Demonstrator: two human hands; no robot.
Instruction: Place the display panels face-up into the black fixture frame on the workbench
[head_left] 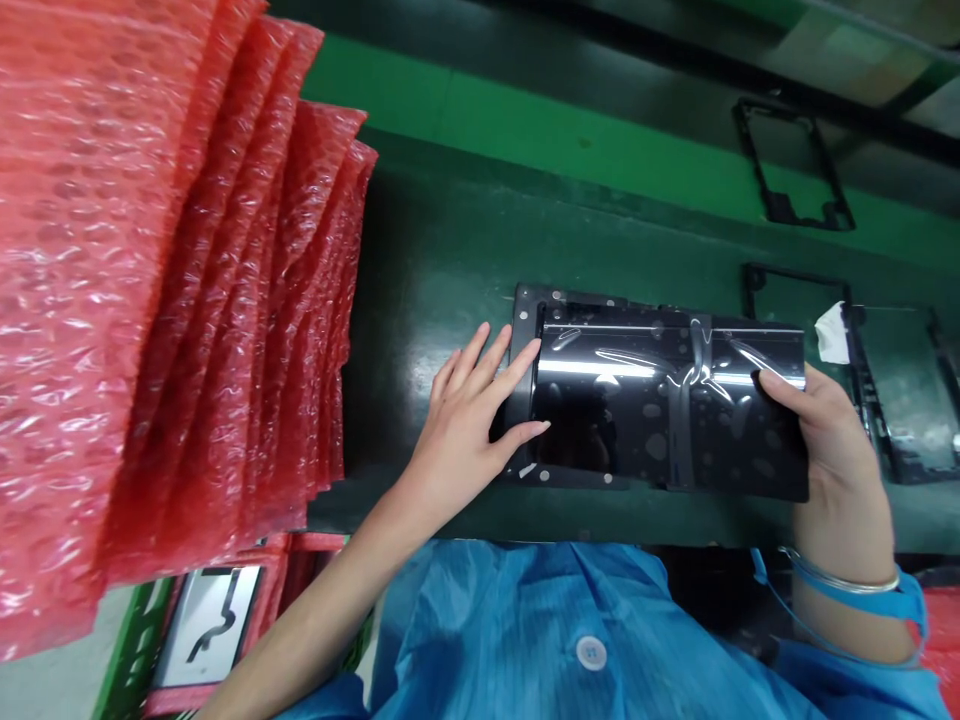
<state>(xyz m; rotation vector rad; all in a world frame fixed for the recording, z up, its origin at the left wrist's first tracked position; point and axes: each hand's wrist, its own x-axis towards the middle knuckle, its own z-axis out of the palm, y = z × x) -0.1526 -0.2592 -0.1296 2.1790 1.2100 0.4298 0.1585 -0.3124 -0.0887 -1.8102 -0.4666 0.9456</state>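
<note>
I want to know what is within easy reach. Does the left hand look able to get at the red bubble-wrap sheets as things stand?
Probably yes: the left hand only rests its fingers on the black panel, and bare green table lies between it and the red bubble-wrap sheets.

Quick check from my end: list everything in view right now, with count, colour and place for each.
glossy panel: one, black under clear film, centre of bench, held at both ends
frame under panel: one, black, on the bench
empty frames: at least three, black, far right
bubble-wrap sheets: a stack, red, left
white scrap: one, right of panel
bench: green
smock: blue, bottom
wrist strap: blue, right wrist
left hand: fingers on panel's left end
right hand: gripping panel's right end
</note>
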